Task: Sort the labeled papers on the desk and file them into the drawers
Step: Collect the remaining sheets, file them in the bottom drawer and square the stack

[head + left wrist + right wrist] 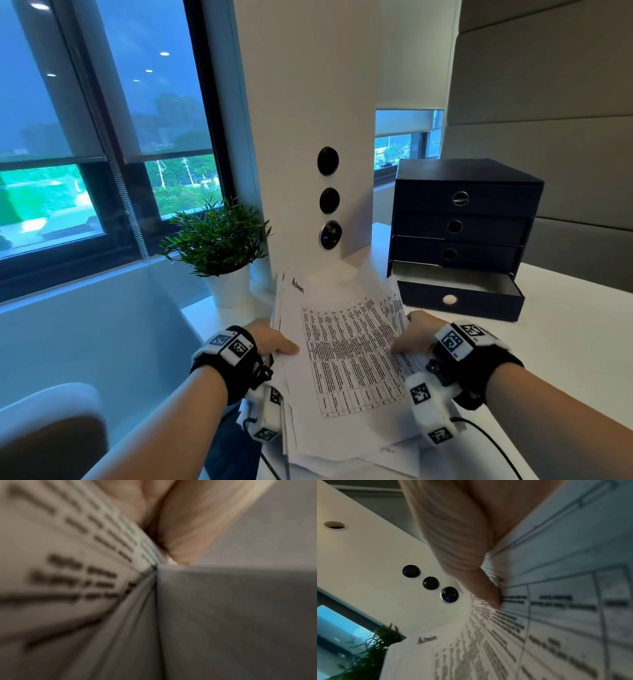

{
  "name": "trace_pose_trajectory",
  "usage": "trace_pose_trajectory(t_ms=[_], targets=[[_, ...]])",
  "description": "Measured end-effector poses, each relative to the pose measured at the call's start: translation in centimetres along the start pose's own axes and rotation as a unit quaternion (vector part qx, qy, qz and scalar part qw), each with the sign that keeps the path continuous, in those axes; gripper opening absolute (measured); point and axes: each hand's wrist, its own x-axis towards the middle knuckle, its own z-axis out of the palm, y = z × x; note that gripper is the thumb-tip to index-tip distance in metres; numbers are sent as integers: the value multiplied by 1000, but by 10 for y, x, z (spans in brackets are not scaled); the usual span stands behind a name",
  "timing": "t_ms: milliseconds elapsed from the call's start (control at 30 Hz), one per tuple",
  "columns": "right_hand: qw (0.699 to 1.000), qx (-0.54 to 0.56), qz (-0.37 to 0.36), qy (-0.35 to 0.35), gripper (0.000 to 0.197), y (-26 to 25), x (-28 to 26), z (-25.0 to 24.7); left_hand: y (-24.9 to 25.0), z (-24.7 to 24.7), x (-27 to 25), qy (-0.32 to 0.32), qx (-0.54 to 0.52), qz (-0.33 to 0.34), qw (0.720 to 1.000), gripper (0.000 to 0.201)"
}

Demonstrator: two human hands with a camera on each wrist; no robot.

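Above the desk (565,329), mid-sort: left hand (270,337) and right hand (416,334) pinching opposite edges of the "Admin" stack of papers (346,349), thumbs on top; next, probably, into the open bottom drawer (459,294), edges squared first.

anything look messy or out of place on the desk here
The papers both hands hold are fanned unevenly, edges misaligned, and more sheets lie skewed underneath. The bottom drawer of the drawer unit stands pulled open; the three above are closed.
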Motion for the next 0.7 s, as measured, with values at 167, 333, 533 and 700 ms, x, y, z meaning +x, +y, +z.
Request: trace_pose_trajectory(t_ms=[167,333,533,700], targets=[[996,77,19,-30,35,27,-9,-11,-4,14,-17,32,-61,58,996,55],[978,200,-13,-51,85,60,-10,-8,8,7,-49,95,-190,136,968,61],[874,449,-187,13,35,39,-77,-39,52,-6,-89,155,-232,227,933,46],[833,401,-319,211,18,26,-117,-118,123,7,-111,222,-294,323,872,39]])
